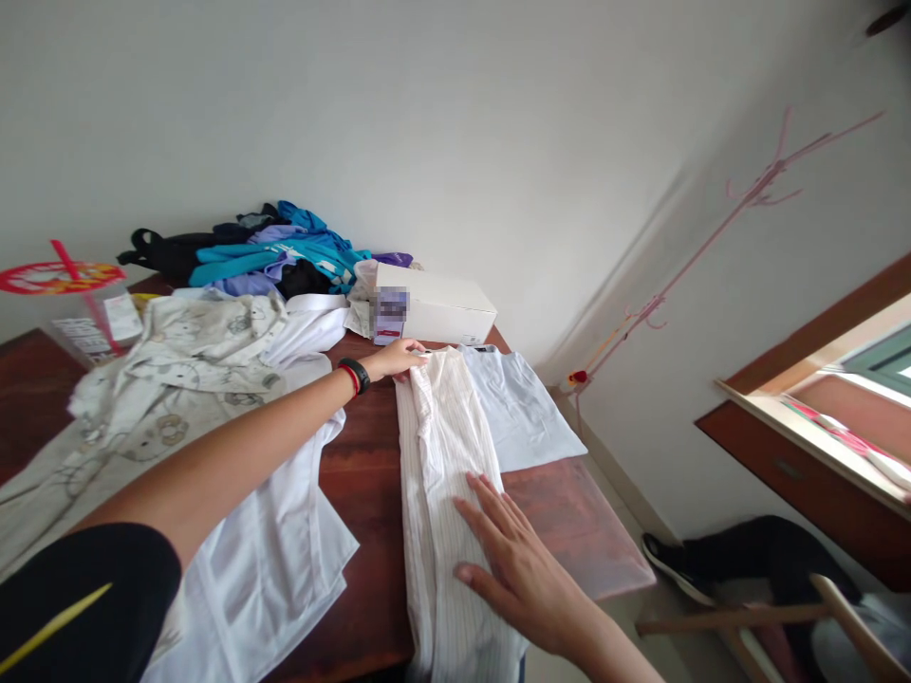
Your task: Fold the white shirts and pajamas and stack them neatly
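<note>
A cream striped shirt (448, 427), folded into a long narrow strip, lies lengthwise on the brown table (362, 503). At its far end, my left hand (397, 359) has its fingers closed on the edge by the collar. My right hand (509, 560) rests palm down on the nearer part of the shirt, fingers spread and holding nothing. Just right of the strip lies a folded pale grey-blue shirt (527, 408), partly beneath it. Left of my hands, a white garment (270, 541) and a cream garment with cartoon prints (171, 379) lie loosely spread.
Behind the garments stand a white box (445, 304) and a heap of blue and black clothes (285, 251). A plastic cup (96, 323) with a red straw is at the left. A pink coat rack (712, 232) leans into view at right, above a person's dark-clothed leg (754, 555).
</note>
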The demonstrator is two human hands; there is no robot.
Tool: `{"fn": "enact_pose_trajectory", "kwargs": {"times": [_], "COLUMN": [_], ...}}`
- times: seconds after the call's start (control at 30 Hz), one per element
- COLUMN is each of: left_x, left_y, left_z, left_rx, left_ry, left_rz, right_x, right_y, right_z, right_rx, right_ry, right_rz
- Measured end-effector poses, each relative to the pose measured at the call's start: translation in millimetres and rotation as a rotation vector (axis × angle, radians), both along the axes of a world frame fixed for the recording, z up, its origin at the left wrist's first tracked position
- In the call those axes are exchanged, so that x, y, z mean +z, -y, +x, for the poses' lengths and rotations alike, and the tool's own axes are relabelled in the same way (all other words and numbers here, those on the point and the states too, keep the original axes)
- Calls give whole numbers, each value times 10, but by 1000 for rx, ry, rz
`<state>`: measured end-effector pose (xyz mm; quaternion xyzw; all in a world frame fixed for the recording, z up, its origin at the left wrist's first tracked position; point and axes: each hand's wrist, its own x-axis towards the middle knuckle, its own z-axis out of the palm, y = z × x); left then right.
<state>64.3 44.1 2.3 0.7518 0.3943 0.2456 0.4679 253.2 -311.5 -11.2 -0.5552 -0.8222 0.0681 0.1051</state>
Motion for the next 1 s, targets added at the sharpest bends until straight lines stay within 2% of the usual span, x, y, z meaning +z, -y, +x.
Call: {"fn": "enact_pose_trajectory", "kwargs": {"times": [0.13, 0.27, 0.43, 0.57, 0.7, 0.83, 0.93, 1.0], "left_x": [30, 2, -25, 17, 64, 34, -35, -78], "left_y": [-29, -121, -169, -115, -34, 30, 51, 53], "left_z": [45, 30, -105, -188, -156, -73, -37, -24], "left_rx": [-28, 11, 25, -15, -15, -72, -138, -157], "left_ry": [-37, -102, -171, -190, -201, -192, -188, -169], "left_rz": [-35, 42, 165, 271, 338, 413, 517, 550], "right_x": [-40, -106, -128, -23, 262, 551, 657, 655], "right_y": [184, 347, 416, 342, 18, -545, -1020, -1333], "right_z": [-27, 9, 3, -116, -212, -242, -275, -308], "right_rx": [-113, -151, -75, -18, -20, -18, -73, -127], "right_ry": [-66, -101, -129, -149, -220, -400, -539, -566], "right_rz": [128, 144, 129, 86, 26, 48, 56, 23]}}
